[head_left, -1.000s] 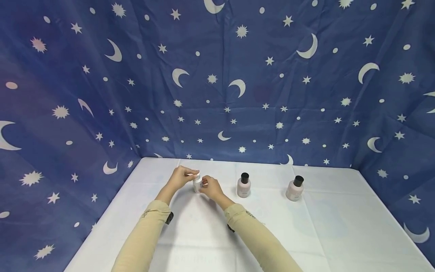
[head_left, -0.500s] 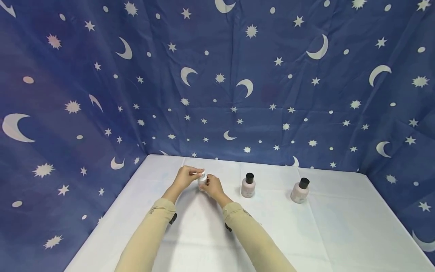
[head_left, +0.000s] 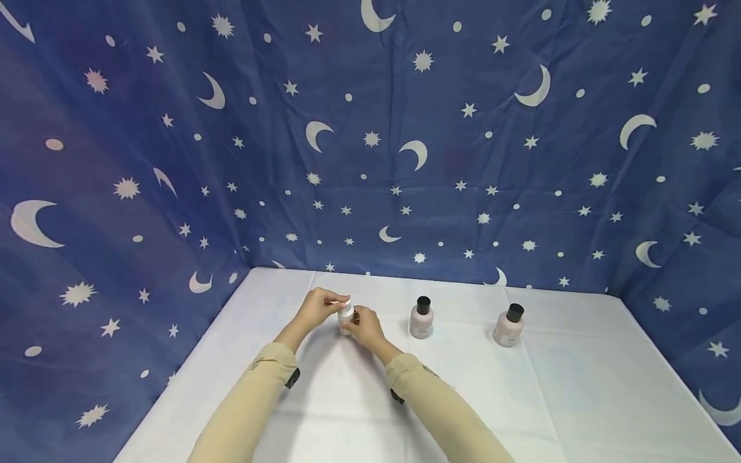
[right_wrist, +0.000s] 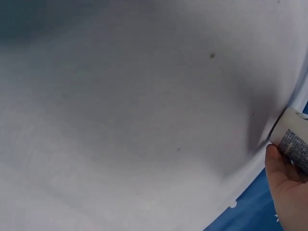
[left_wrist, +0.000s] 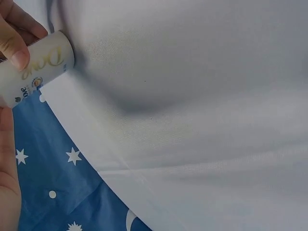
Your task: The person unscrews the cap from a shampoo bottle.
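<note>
A small white bottle (head_left: 345,315) with gold "Dove" lettering stands on the table toward the back, left of the middle. From the left, my left hand (head_left: 315,310) pinches its white cap between thumb and fingers. My right hand (head_left: 367,328) grips the body from the right side, covering part of it. The left wrist view shows the label side of the Dove bottle (left_wrist: 50,60), its base on the white cloth. Only the bottle's lower end, with dense small print, shows in the right wrist view, beside the fingers of my right hand (right_wrist: 291,197).
Right of the hands stands a pale pink bottle (head_left: 420,323) with a black cap. A second pink bottle (head_left: 507,330) like it is farther right. White cloth covers the table (head_left: 463,386). A blue curtain (head_left: 370,161) with moons and stars encloses the back and sides.
The head view has shifted slightly. Both hands stay at the white bottle, left on the cap and right on the body, with only small movement. The pink bottles have not moved.
</note>
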Demonstrator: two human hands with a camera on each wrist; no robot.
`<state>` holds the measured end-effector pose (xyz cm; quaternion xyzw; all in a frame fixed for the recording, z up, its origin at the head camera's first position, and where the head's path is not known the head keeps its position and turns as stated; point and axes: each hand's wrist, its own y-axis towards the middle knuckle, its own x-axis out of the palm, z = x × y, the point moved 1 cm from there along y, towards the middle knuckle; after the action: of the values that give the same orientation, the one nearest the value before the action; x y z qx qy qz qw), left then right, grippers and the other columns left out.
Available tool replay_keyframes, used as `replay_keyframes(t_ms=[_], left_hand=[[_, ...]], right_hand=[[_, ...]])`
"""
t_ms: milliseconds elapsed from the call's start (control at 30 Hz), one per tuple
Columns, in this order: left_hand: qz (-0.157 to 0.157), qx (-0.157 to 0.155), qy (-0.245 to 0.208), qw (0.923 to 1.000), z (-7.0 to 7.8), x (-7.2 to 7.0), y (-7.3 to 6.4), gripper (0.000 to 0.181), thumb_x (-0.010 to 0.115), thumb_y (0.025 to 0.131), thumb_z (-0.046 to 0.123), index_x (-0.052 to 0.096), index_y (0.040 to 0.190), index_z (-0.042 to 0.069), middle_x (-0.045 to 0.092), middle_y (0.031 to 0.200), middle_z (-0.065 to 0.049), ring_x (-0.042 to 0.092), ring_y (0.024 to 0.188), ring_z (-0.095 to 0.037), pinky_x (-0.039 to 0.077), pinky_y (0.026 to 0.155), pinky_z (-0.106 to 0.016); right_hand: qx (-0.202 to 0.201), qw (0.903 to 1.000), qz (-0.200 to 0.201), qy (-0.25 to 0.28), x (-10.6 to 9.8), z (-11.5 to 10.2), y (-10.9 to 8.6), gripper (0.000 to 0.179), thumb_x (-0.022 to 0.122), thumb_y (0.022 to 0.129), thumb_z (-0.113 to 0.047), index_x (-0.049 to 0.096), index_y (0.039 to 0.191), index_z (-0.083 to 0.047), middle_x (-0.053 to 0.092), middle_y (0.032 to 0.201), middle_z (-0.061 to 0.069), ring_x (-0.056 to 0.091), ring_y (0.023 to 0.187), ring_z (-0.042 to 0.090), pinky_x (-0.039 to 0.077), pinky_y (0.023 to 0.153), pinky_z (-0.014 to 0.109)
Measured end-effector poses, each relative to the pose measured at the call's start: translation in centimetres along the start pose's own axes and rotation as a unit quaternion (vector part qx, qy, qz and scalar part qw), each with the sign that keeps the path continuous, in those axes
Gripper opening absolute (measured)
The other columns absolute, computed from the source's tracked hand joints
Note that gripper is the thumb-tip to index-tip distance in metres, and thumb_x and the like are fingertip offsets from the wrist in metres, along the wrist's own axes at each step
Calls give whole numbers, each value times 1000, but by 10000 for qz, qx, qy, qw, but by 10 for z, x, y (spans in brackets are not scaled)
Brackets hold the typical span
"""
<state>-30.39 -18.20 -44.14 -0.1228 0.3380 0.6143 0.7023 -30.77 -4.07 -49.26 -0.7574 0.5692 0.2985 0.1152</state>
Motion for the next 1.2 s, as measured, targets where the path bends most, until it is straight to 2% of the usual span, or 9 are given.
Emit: replay_keyframes(t_ms=[67, 267, 433, 533, 667, 867, 1000, 1200], left_hand=[[-29, 24, 40, 10000, 0, 1, -3, 19, 68, 84, 3, 70, 101, -4, 69, 106, -18, 65, 101, -33, 56, 86, -36], [43, -204, -191, 9996, 1, 8, -15, 20, 67, 85, 6, 70, 104, -1, 68, 110, -17, 66, 99, -32, 57, 81, -32], [60, -90, -348, 9993, 3, 13, -22, 22, 66, 87, 8, 70, 106, -1, 67, 111, -18, 67, 98, -31, 58, 79, -28], [-155, 38, -550, 9984, 5, 13, -24, 23, 62, 89, 7, 68, 108, -4, 66, 113, -21, 66, 99, -33, 58, 79, -28], [-671, 120, -840, 9941, 10, 11, -27, 25, 58, 91, 4, 64, 113, -7, 62, 118, -25, 66, 100, -35, 58, 78, -28], [-1106, 157, -850, 9901, 23, 9, -34, 26, 61, 89, 1, 64, 113, -7, 61, 119, -24, 67, 98, -33, 58, 78, -26], [-1173, 304, -942, 9882, 34, 9, -35, 25, 62, 87, -1, 64, 112, -8, 60, 120, -24, 65, 102, -35, 57, 79, -27], [-1005, 596, -935, 9887, 53, 12, -34, 26, 63, 85, -3, 65, 111, -8, 63, 117, -24, 65, 102, -35, 57, 79, -25]], right_hand=[[-8, 10000, -65, -47, 0, 3, -3, 29, 70, 84, -10, 63, 106, 9, 69, 99, 21, 67, 89, 29, 57, 78, 38], [-72, 9996, -199, -210, -5, 4, -14, 27, 71, 83, -12, 65, 101, 7, 70, 91, 17, 63, 76, 19, 54, 67, 27], [-162, 9987, -313, -374, -14, 2, -25, 27, 72, 83, -15, 66, 98, 6, 70, 90, 16, 64, 76, 19, 55, 66, 26], [-234, 9982, -424, -355, -21, 1, -30, 29, 72, 83, -17, 67, 98, 6, 71, 90, 16, 66, 78, 21, 56, 67, 27], [-351, 9967, -615, -390, -30, 1, -39, 28, 72, 83, -18, 67, 99, 5, 71, 90, 15, 67, 78, 21, 56, 68, 25], [-733, 9920, -1021, -107, -46, 2, -53, 24, 72, 83, -14, 67, 97, 5, 71, 94, 18, 69, 83, 25, 58, 71, 24], [-964, 9884, -1168, 98, -60, 0, -58, 23, 72, 83, -11, 67, 97, 7, 71, 95, 20, 70, 86, 28, 58, 72, 23], [-1100, 9865, -1191, 237, -85, -4, -66, 26, 72, 82, -10, 68, 102, 6, 71, 98, 20, 69, 88, 29, 57, 75, 23]])
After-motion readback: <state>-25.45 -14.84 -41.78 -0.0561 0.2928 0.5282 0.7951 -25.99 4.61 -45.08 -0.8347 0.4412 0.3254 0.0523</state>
